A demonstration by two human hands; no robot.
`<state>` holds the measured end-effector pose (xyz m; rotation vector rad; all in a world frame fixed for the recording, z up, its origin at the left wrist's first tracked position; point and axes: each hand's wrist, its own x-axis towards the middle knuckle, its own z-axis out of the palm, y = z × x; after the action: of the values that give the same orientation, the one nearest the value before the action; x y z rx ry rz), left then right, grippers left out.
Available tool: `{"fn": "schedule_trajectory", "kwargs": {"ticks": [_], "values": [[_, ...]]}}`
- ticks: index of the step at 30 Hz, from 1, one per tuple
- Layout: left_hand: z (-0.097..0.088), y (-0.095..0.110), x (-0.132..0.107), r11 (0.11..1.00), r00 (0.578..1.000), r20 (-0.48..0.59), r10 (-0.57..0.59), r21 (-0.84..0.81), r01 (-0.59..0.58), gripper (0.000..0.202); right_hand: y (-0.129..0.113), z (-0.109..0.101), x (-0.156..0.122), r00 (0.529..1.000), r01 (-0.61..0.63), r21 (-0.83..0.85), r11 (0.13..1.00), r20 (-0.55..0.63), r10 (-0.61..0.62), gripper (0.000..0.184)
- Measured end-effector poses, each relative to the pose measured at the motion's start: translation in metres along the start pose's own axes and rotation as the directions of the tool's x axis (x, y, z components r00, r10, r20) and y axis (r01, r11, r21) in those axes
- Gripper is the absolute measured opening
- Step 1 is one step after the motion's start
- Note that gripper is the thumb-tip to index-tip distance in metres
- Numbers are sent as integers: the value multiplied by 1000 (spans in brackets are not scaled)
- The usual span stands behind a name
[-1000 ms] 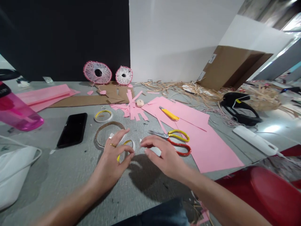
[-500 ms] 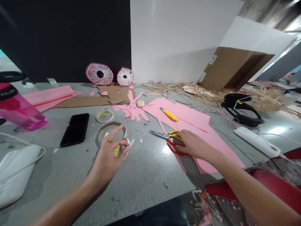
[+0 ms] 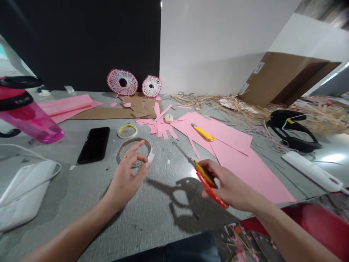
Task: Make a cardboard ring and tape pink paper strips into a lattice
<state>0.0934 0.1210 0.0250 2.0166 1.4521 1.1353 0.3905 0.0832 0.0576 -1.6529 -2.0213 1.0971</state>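
My left hand (image 3: 130, 174) pinches a small whitish piece of tape (image 3: 151, 158) between thumb and index finger, the other fingers loosely curled. It hovers over the near side of a brown ring (image 3: 121, 148) lying on the table, partly hidden by the fingers. Raised above the table, my right hand (image 3: 226, 183) grips scissors (image 3: 209, 185) by their red and yellow handles. Their blades point up and left, and their shadow falls on the tabletop below. Beyond the brown ring lies a tape roll (image 3: 119, 134) with a yellow inner core.
Pink paper sheets (image 3: 242, 160) bear a yellow cutter (image 3: 204, 133); pink strips (image 3: 163, 129) lie left of them. A black phone (image 3: 94, 145), a pink bottle (image 3: 40, 123) and a white charger (image 3: 28, 193) stand left. A white glue gun (image 3: 311, 171) and brown fibres (image 3: 231, 103) are at right.
My right hand has lifted the scissors off the table and turned them edge-on. My left hand keeps its pinch on the whitish piece. The whole view has shifted slightly.
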Motion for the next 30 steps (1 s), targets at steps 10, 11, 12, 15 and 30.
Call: {"fn": "schedule_trajectory", "kwargs": {"ticks": [10, 11, 12, 15, 30], "values": [[0, -4, -1, 994, 999, 12, 38, -105, -37, 16, -29, 34, 18, 991, 82, -109, 991, 110, -70, 67], [0, -4, -1, 993, 999, 13, 36, -109, -35, 16, -30, 35, 18, 990, 87, -107, 990, 119, -74, 68], [0, -5, -1, 993, 999, 12, 32, -113, -31, 16, -30, 35, 18, 989, 93, -106, 990, 124, -79, 70], [1, -7, -1, 992, 1000, 0, -1, -127, 1, 17, -28, 35, 17, 988, 106, -107, 989, 125, -92, 74], [0, -5, -1, 984, 999, 15, -44, -174, 46, 15, -32, 37, 18, 988, 113, -149, 982, 122, -96, 75]]}}
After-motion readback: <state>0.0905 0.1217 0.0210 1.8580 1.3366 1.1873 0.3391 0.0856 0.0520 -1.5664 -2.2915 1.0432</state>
